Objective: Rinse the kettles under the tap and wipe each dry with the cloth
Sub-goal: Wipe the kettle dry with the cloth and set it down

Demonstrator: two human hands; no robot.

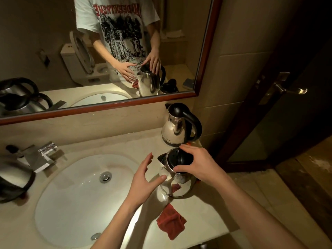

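A steel kettle (pixel 177 187) with a black lid stands on the counter to the right of the sink. My right hand (pixel 197 165) is cupped over its lid, with the fingers and thumb curled round the top rim. My left hand (pixel 144 178) is beside the kettle's left flank with spread fingers, and its thumb tip is at the steel wall. A crumpled red cloth (pixel 171 221) lies on the counter in front of the kettle. Behind it, against the wall, stands a second kettle (pixel 179 126). A third kettle (pixel 13 178) sits at the left edge. The tap (pixel 45 155) runs no water.
The white oval sink (pixel 53 200) with a metal drain (pixel 105 177) fills the left-middle of the beige counter (pixel 111 144). A framed mirror (pixel 206 51) hangs above. A dark door with a lever handle (pixel 291 90) stands at the right, and the counter's edge drops off near the cloth.
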